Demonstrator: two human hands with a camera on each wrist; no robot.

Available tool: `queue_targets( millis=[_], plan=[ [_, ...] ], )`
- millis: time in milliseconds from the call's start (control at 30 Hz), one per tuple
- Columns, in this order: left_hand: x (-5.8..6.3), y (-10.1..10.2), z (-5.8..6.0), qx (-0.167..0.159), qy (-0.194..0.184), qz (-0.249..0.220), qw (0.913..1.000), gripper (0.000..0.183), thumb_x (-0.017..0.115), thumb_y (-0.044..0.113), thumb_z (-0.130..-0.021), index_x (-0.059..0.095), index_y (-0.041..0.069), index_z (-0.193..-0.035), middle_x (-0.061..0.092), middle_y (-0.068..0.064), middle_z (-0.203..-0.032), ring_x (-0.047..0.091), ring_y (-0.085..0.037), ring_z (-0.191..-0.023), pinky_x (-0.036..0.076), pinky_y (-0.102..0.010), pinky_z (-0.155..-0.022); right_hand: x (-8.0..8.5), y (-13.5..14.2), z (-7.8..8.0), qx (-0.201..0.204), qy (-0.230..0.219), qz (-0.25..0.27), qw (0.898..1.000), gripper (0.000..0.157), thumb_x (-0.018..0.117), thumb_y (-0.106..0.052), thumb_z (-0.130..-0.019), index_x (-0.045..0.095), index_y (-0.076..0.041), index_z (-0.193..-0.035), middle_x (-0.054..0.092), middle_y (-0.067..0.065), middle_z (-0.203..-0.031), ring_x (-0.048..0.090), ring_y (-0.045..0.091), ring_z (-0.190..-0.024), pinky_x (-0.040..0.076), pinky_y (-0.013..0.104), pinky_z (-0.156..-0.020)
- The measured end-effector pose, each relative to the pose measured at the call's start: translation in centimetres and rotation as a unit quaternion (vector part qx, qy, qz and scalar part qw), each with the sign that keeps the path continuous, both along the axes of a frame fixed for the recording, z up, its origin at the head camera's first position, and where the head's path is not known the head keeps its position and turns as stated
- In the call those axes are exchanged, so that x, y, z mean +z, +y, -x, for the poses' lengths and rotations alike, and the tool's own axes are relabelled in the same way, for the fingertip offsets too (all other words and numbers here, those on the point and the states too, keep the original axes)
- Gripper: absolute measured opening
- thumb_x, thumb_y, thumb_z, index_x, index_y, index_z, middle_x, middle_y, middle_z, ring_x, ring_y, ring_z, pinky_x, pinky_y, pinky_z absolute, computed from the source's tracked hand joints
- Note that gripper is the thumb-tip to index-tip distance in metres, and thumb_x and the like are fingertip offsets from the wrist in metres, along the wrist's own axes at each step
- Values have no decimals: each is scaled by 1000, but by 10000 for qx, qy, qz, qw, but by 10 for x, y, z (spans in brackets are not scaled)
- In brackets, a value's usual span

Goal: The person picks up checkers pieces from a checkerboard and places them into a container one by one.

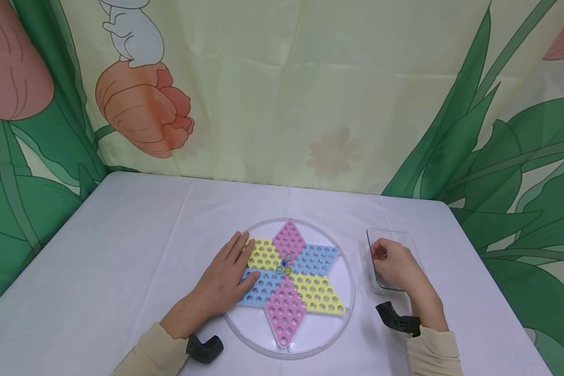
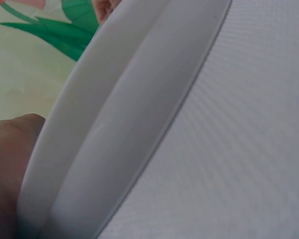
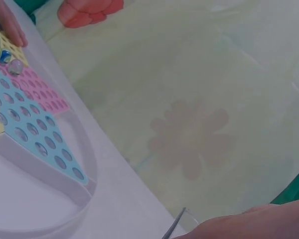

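A round Chinese checkers board (image 1: 286, 318) with a star of pink, yellow and blue points lies on the table. Several glass marbles (image 1: 288, 271) sit close together at the star's centre. My left hand (image 1: 225, 277) rests on the board's left side, fingers straight across the yellow and blue points. To the right of the board stands a clear plastic box (image 1: 378, 286); my right hand (image 1: 397, 262) is at it, fingers bent down over its inside. Whether a marble is between those fingertips is hidden. The right wrist view shows the marbles (image 3: 15, 67) on raised holes.
A white cloth (image 1: 136, 250) covers the table, whose far edge meets a curtain (image 1: 263, 104) printed with flowers and a rabbit. Black straps with cameras (image 1: 397, 319) sit on both wrists. The board's pale rim (image 2: 124, 104) fills much of the left wrist view.
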State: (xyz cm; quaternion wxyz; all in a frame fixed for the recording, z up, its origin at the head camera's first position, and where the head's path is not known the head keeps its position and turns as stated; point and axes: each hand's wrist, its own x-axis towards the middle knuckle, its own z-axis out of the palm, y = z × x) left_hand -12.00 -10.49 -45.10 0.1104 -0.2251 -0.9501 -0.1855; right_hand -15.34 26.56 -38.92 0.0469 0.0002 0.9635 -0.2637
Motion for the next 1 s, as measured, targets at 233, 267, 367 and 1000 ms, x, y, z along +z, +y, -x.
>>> queue_targets(
  millis=[233, 267, 367, 1000],
  plan=[
    [0, 0, 0, 36, -90, 38, 9999, 72, 56, 41, -96, 37, -1, -151, 27, -19, -162, 19, -37, -153, 26, -52, -121, 11, -3, -6, -258, 177, 34, 9995, 13, 57, -7, -93, 64, -2, -103, 67, 18, -102, 60, 30, -92, 57, 47, -81],
    [0, 0, 0, 43, -92, 44, 9999, 72, 56, 42, -96, 37, -1, -151, 27, -19, -162, 19, -37, -153, 26, -52, -121, 13, -4, -6, -292, 234, 49, 9993, 13, 57, -8, -94, 64, -3, -103, 67, 18, -102, 60, 30, -93, 56, 46, -81],
    [0, 1, 0, 56, -81, 53, 9999, 72, 56, 42, -96, 37, -1, -151, 27, -19, -162, 19, -36, -153, 26, -52, -121, 18, -5, -7, -362, 403, 111, 9985, 14, 56, -9, -94, 64, -3, -104, 66, 17, -102, 59, 30, -93, 55, 41, -78],
    [2, -1, -1, 8, -100, -17, 9999, 72, 56, 41, -97, 36, -1, -151, 26, -19, -162, 19, -37, -153, 25, -53, -122, 25, -30, -11, 71, 1737, 377, 9840, 16, 60, -6, -94, 66, -2, -107, 68, 14, -99, 62, 26, -93, 58, 44, -84]
  ],
)
